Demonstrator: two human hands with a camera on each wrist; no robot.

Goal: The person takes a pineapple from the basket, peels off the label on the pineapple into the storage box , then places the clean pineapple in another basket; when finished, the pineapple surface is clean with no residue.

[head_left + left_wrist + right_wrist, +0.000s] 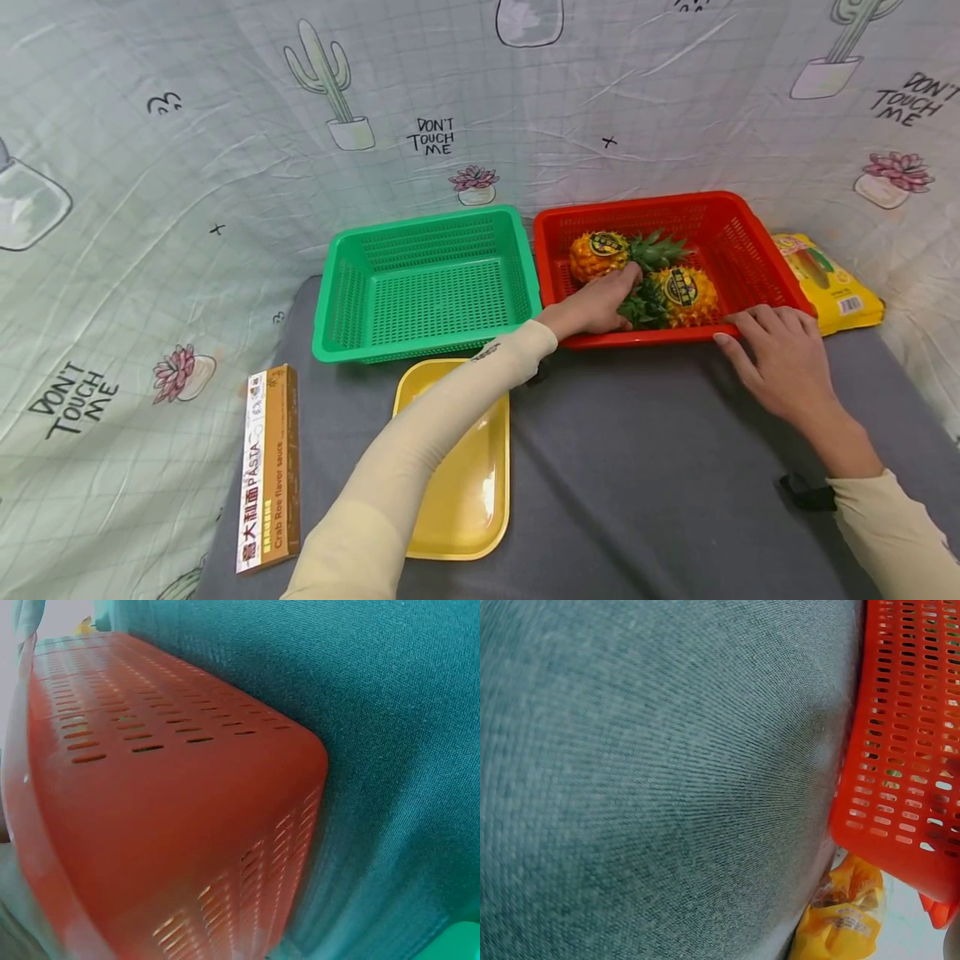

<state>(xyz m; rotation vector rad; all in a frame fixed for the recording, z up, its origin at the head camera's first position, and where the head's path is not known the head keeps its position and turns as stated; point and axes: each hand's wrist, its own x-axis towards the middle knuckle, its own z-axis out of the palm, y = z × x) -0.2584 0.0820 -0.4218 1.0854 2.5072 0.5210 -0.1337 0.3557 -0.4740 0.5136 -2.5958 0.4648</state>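
My left hand (606, 302) reaches over the near rim of a red plastic basket (757, 258). Its thumb and fingers are around the leafy crown of the front pineapple (684, 297); the fingertips are partly hidden among the leaves. Behind it lies a second pineapple (598, 256), its crown pointing right. At the near right corner my right hand (783, 362) grips the rim, fingers over the edge and thumb outside. Only the outer walls of the red basket (172, 802) fill the left wrist view. Its slotted side (900, 750) shows in the right wrist view.
Left of the red basket stands a green basket (438, 300). A yellow tray (468, 492) lies partly under my left forearm. An orange-and-white pasta box (270, 467) lies at the table's left edge. A yellow packet (832, 287) sits right of the red basket.
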